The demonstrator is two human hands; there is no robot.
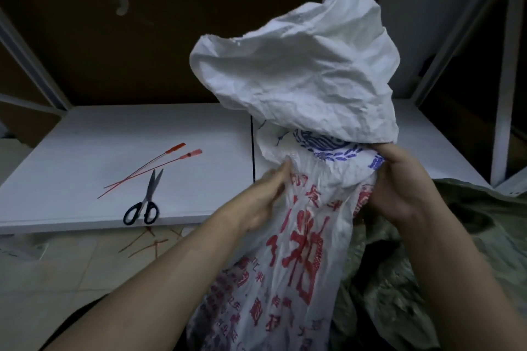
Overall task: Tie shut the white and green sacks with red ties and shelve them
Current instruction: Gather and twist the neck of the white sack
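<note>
Standing white sack (299, 80), neck between hands (265, 196) (399, 182)

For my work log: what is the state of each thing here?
White woven sack with red print: neck gathered, untied.
Green sack: lying crumpled.
Two red plastic ties: loose on white shelf.
Black-handled steel scissors: blades slightly open.
Left hand: presses sack.
Right hand: grips neck.

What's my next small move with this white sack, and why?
Probably hold the neck of the white sack with the right hand and reach the left hand to a red tie on the shelf; the neck is gathered but untied.
</note>
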